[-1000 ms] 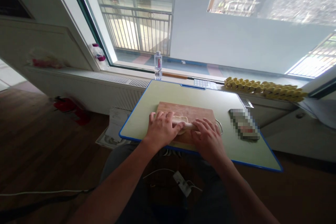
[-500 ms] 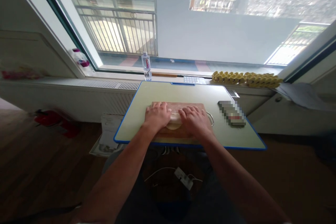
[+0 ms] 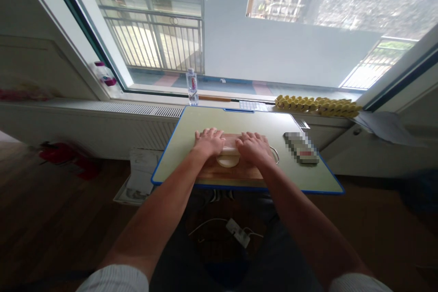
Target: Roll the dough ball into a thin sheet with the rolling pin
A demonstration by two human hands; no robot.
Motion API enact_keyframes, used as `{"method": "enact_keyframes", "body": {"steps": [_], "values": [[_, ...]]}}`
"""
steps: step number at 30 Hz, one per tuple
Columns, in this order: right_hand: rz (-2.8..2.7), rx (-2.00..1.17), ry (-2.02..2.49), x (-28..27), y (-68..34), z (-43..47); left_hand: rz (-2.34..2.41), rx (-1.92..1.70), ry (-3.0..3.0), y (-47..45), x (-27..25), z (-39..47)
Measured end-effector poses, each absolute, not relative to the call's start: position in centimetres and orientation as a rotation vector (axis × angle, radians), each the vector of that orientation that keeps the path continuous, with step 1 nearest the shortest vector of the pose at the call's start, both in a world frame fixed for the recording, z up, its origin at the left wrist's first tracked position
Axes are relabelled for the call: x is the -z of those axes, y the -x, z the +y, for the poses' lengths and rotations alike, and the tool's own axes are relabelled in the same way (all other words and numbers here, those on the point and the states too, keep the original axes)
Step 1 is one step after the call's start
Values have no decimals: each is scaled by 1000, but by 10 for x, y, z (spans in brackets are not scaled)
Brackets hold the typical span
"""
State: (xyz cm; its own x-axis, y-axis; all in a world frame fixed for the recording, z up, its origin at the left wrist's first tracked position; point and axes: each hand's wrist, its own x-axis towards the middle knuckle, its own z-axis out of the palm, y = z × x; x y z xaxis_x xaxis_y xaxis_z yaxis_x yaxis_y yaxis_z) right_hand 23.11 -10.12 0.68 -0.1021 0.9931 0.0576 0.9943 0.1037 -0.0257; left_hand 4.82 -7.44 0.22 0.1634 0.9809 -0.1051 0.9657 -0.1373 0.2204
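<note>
A pale rolling pin (image 3: 230,151) lies crosswise over a round, flat piece of dough (image 3: 227,161). Both rest on a wooden cutting board (image 3: 227,173) with a metal handle at its right end. My left hand (image 3: 210,142) presses on the left part of the pin, its fingers stretched forward past it. On the right part lies my right hand (image 3: 255,147), palm down with fingers extended. The ends of the pin are hidden under my hands, and the pin covers the far part of the dough.
The board sits on a small blue-edged table (image 3: 290,178). A pixelated, phone-like item (image 3: 301,147) lies at right. On the sill stand a water bottle (image 3: 192,87) and yellow egg cartons (image 3: 316,105). Below, a power strip (image 3: 238,232) lies on the floor.
Both hands have moved away from me with the rolling pin, and more of the dough's near side shows. My fingers are stretched further forward. The view has shifted slightly.
</note>
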Motion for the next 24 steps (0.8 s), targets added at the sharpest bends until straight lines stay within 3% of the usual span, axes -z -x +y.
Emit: {"method": "enact_keyframes", "body": {"steps": [10,24], "values": [[-2058,207,1976,27,-224,-199,1949,-302,-2333,-47,6,-155],[-2050,187,1943,32,-228,-186,1922,-232,-2291,-48,0,-149]]}}
